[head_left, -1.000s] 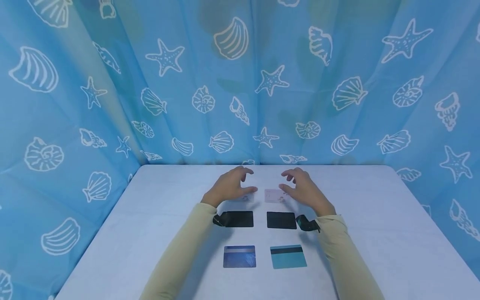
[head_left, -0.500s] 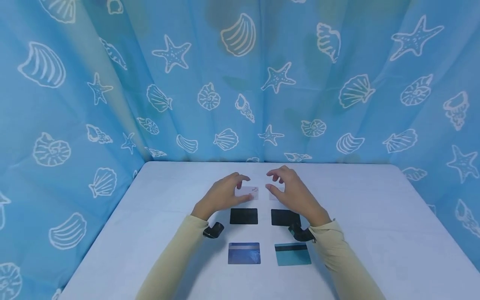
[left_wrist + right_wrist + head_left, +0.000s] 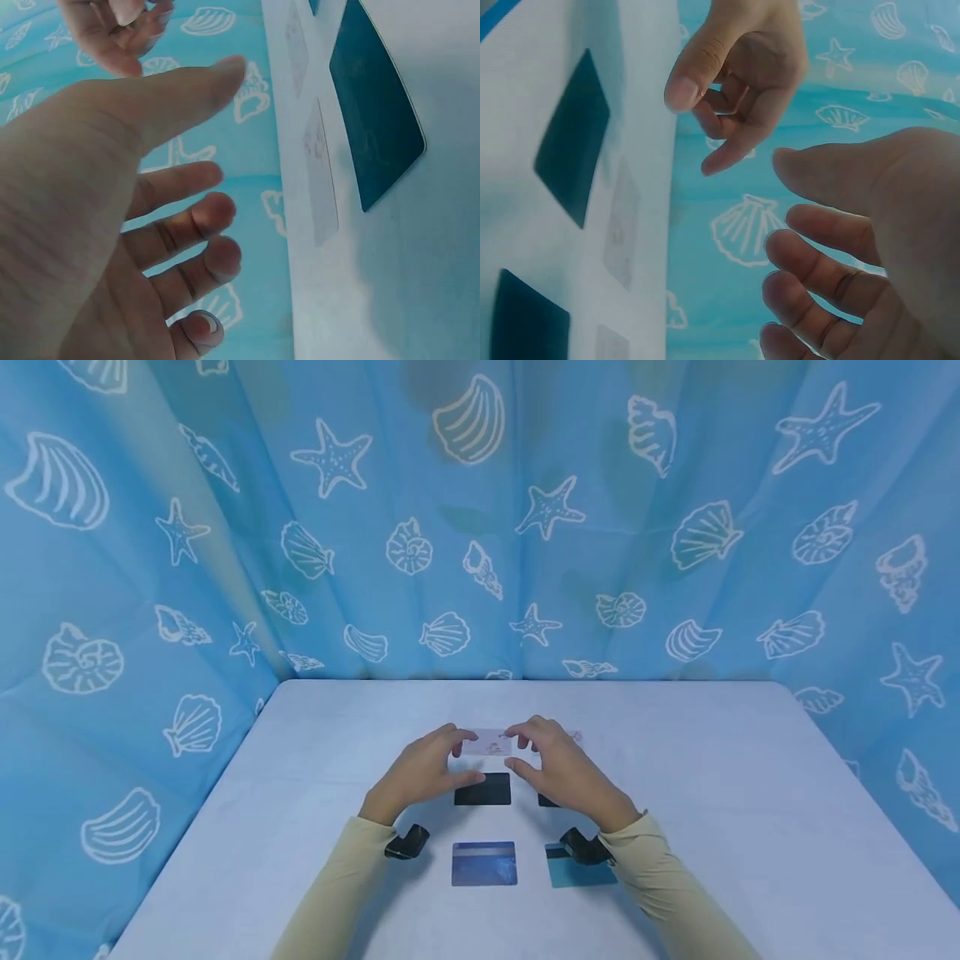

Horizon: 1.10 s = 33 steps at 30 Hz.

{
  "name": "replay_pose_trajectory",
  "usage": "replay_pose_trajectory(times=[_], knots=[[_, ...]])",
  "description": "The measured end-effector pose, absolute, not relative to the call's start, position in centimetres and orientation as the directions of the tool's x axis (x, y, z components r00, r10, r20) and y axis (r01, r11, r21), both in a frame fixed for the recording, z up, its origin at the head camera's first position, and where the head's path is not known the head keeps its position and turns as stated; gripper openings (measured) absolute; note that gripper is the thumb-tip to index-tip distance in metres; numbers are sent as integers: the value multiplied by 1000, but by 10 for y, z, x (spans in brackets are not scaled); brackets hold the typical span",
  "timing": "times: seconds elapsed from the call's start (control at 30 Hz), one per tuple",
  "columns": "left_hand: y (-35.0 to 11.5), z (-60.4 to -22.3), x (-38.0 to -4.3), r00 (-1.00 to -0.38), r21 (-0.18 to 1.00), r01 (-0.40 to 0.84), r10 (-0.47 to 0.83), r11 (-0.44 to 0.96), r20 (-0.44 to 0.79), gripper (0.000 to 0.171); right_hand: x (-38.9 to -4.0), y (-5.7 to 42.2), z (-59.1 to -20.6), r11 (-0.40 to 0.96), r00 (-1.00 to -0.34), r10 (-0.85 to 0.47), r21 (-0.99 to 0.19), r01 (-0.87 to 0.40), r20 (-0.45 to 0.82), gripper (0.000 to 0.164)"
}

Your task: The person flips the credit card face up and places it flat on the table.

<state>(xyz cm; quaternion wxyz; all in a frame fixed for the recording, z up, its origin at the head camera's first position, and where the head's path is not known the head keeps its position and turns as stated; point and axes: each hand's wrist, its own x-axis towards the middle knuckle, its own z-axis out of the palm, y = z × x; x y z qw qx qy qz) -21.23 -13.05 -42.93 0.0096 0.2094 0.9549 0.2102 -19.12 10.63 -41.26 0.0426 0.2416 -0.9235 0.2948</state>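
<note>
This is a small curtained-off spot around a white table [image 3: 225,860] with rounded far corners. A blue curtain [image 3: 570,560] printed with white seashells [image 3: 705,535] and starfish [image 3: 550,508] encloses the far, left and right sides; whether it stands in a home, an office or a lab cannot be told.

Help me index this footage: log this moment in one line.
left hand: empty | right hand: empty | pale cards, black cards, blue card, teal card: flat on table
</note>
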Motion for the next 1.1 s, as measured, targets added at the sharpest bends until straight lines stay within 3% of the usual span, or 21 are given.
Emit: replay_pose_trajectory(times=[0.33, 0.7, 1.1], knots=[[-129, -431, -215, -894, 382, 413, 448, 827, -4, 64, -196, 102, -427, 729, -885, -449, -521, -444, 125, 50], [-128, -439, -211, -894, 381, 319, 409, 868, -182, 65, -200, 92, -442, 789, -896, -444, -485, -377, -27, 55], [-134, -443, -213, -896, 373, 284, 383, 883, -225, 58, -204, 87, -456, 807, -883, -463, -447, -386, -75, 54]])
